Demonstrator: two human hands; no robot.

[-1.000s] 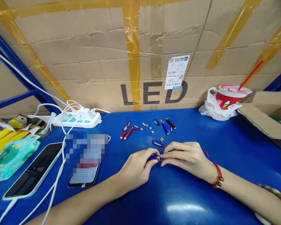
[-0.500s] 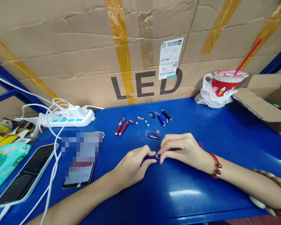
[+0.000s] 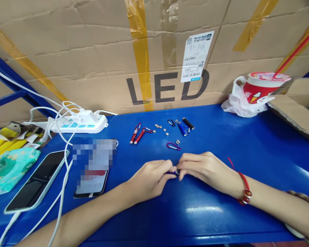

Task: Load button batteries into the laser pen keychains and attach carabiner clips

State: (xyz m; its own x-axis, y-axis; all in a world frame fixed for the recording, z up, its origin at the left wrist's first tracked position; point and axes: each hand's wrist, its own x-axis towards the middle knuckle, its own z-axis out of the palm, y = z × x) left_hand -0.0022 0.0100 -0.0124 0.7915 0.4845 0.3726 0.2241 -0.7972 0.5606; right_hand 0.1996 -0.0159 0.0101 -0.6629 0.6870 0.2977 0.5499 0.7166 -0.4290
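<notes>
My left hand is closed around a small purple flashlight tube, held level just above the table. My right hand pinches the tube's silvery right end, its fingertips nearly meeting the left ones and hiding most of that end. Just beyond the hands lie a purple carabiner and a small metal piece. Farther back are several button cells, two red mini flashlights with clips, a blue tube, a black tube and a black carabiner.
On the left of the blue table are a white power strip with loose cables, two phones and a tissue pack. A red cup with a straw and an open carton stand right. A large cardboard box rises behind.
The camera view has shifted, so the scene sits slightly farther right. My fingertips have come closer together, and the right ones now cover more of the tube's silvery end.
</notes>
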